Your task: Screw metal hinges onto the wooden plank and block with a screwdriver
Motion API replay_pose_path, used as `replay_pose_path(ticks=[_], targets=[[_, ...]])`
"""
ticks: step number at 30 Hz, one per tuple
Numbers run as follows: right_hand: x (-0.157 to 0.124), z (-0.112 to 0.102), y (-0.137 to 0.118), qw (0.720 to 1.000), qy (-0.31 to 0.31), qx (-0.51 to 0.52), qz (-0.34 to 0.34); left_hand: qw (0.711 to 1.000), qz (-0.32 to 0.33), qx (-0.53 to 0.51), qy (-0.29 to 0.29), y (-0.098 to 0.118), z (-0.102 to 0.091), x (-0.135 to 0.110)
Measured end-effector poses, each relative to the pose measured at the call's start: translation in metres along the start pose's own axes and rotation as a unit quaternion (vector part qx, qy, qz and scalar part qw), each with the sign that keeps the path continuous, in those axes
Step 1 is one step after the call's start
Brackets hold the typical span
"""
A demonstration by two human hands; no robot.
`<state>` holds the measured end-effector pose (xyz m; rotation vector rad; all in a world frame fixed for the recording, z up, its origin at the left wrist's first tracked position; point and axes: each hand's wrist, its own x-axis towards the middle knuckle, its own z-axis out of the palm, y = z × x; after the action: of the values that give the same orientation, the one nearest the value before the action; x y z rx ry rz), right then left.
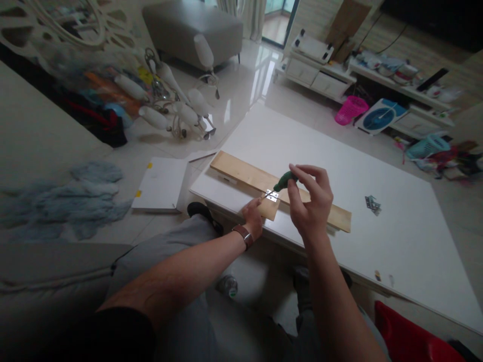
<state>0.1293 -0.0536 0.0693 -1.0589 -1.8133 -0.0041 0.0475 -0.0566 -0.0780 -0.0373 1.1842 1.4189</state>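
Observation:
My right hand [311, 193] grips the green handle of a screwdriver [286, 180], its shaft slanting down to the left onto a metal hinge [272, 196]. The hinge lies across the joint between a long wooden board [241, 171] and a short wooden piece [268, 210]. At the left edge of that short piece, my left hand [253, 213] is closed on it, fingertips close to the screwdriver's tip. Whether a screw sits under the tip is too small to make out. Both wooden parts rest near the front edge of the white table [320, 151].
A small pile of metal hardware [373, 204] lies on the table to the right. Beyond the left end, a white panel [160, 183] and a lamp with several white shades [184, 113] are on the floor. A red stool [407, 334] stands at lower right, a bottle [228, 285] below.

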Motion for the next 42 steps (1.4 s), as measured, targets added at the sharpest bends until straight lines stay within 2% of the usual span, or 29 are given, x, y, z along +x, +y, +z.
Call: replay_pose_path(ticks=[3,10,15,19,21,25,34,38,42], targets=[[0.0005,0.0005,-0.0012,1.0,-0.012,0.011,-0.017,1.0,-0.001,-0.004,0.01,0.0,0.0008,0.0002],[-0.0004,0.0022,0.0007,1.0,0.024,-0.007,0.004,1.0,0.003,0.006,0.013,0.0004,0.0014,-0.0005],[-0.0008,0.0023,0.0006,1.0,-0.017,0.012,-0.008,0.999,0.018,0.03,0.006,-0.0026,-0.0019,0.0009],[-0.0021,0.0037,0.0013,1.0,0.021,-0.02,0.003,0.999,0.03,0.042,0.012,-0.0043,-0.0041,0.002],[-0.003,0.0049,0.0016,0.999,0.027,-0.026,0.012,0.998,0.026,0.048,0.007,-0.0045,-0.0046,0.0027],[-0.0036,0.0067,0.0005,1.0,0.002,-0.006,0.008,0.999,0.026,0.046,-0.007,-0.0047,-0.0052,0.0044],[-0.0031,0.0041,0.001,0.999,0.018,0.0,0.033,0.999,0.024,0.03,0.004,-0.0059,-0.0067,0.0053],[-0.0034,0.0039,0.0022,1.0,-0.005,0.015,0.019,0.999,0.008,0.032,0.014,-0.0025,-0.0046,0.0027],[-0.0029,0.0048,0.0011,1.0,0.005,0.016,0.013,1.0,0.003,0.024,0.017,-0.0001,-0.0024,0.001]])
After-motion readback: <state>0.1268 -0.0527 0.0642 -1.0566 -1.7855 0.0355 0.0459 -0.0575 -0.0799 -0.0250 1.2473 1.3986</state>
